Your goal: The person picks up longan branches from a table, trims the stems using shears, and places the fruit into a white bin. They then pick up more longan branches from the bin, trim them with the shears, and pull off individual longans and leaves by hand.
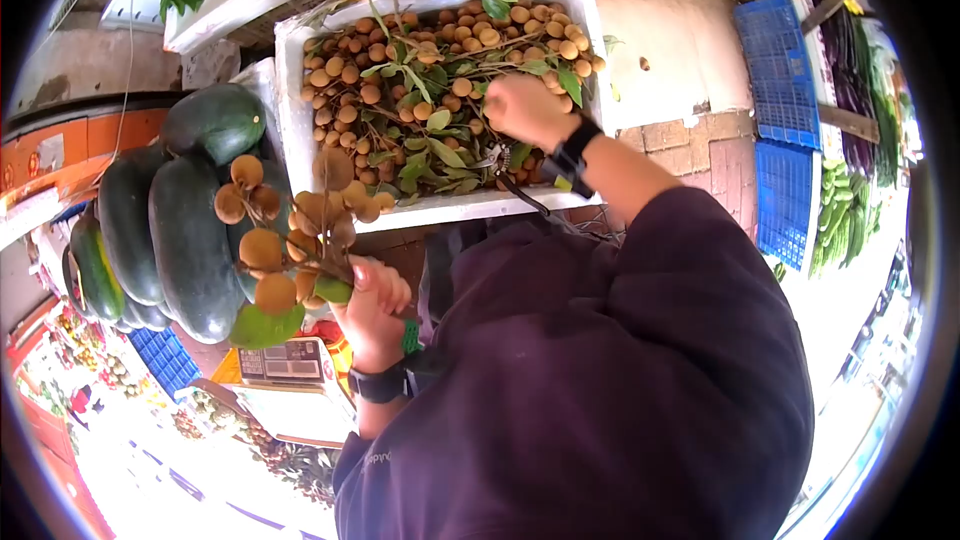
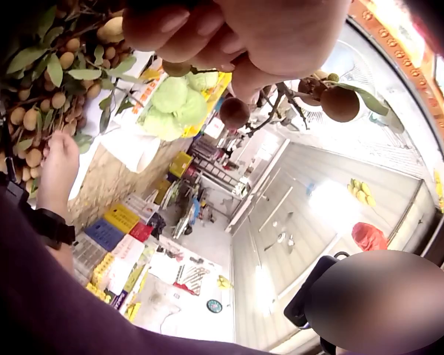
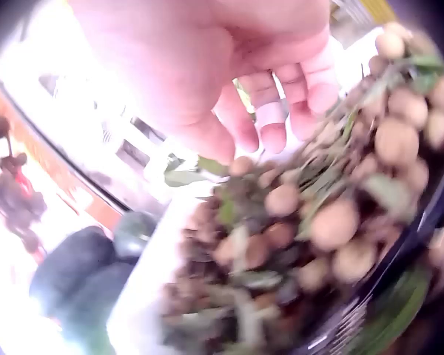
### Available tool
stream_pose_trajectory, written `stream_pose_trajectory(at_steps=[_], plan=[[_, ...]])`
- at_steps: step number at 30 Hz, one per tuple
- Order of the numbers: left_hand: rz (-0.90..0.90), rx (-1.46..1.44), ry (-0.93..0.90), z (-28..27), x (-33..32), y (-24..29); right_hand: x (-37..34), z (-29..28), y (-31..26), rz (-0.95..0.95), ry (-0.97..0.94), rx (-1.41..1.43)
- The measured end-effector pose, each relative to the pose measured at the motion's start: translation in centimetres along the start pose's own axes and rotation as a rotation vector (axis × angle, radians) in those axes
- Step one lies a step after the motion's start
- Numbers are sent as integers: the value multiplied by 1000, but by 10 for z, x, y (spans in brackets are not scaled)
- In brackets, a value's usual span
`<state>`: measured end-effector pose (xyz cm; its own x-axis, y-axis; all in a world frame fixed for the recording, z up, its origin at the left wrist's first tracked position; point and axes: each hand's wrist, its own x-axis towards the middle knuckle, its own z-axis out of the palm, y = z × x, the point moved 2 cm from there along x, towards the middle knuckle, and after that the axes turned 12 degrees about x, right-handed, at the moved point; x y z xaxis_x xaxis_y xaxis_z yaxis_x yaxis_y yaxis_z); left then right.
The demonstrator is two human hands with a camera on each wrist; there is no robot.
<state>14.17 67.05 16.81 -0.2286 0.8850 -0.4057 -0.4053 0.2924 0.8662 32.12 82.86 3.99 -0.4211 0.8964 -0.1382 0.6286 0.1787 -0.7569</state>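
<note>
A leafy bunch of longans (image 1: 262,250) is gripped by its stems in my left hand (image 1: 375,310), at the left of the head view. In the left wrist view, the curled fingers (image 2: 207,41) close around the stems. A white foam box (image 1: 440,211) holds many more longans (image 1: 345,113) with twigs and leaves. Over its right side is my right hand (image 1: 530,112), its fingers loosely bent and nothing visible between them in the right wrist view. One finger there wears a pale band (image 3: 271,113). Metal pruning shears (image 1: 495,158) lie on the leaves, near the right wrist.
Large dark green melons (image 1: 195,240) are piled left of the box. A scale (image 1: 290,365) stands below them, near the left forearm. Blue crates (image 1: 780,70) and vegetables line the right side. Cabbages (image 2: 179,103) sit beyond the box. Another person with a phone (image 2: 311,292) is nearby.
</note>
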Motion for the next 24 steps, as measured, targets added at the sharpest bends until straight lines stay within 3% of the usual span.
stream_pose_trajectory(at_steps=[3, 5, 7, 9, 10, 13, 14, 15, 16, 19, 20, 21, 23, 24], plan=[[-2, -15, 89, -6, -11, -3, 39, -19, 24, -135, 184, -393], [-8, 72, 188, -6, -16, -4, 64, -16, 31, -158, 138, -381], [2, 79, 231, -6, -19, -4, 80, -10, 30, -140, 34, -435], [-23, 48, 222, -4, -20, -3, 86, 1, 33, 67, -283, -598], [-23, 51, 236, -3, -21, -2, 89, 5, 36, 111, -296, -632], [-37, 40, 252, 1, -18, 2, 89, -4, 36, -89, -177, -616], [-41, 48, 241, 3, -16, 3, 89, -13, 38, -245, -45, -633], [-44, 55, 228, 5, -14, 5, 90, -27, 32, -308, 16, -571], [-38, 51, 221, 6, -11, 6, 90, -42, 29, -248, 42, -537], [-28, 76, 141, 14, 6, 10, 83, -97, 7, 68, -19, -242], [-57, 88, 155, 17, 11, 10, 74, -113, 6, -78, 163, -226], [-89, 100, 172, 19, 15, 10, 67, -134, -8, 127, 69, -160], [-118, 60, 154, 26, 27, 10, 50, -160, -11, 150, 189, 98], [-147, 33, 107, 31, 32, 11, 43, -171, -13, 268, 143, 330]])
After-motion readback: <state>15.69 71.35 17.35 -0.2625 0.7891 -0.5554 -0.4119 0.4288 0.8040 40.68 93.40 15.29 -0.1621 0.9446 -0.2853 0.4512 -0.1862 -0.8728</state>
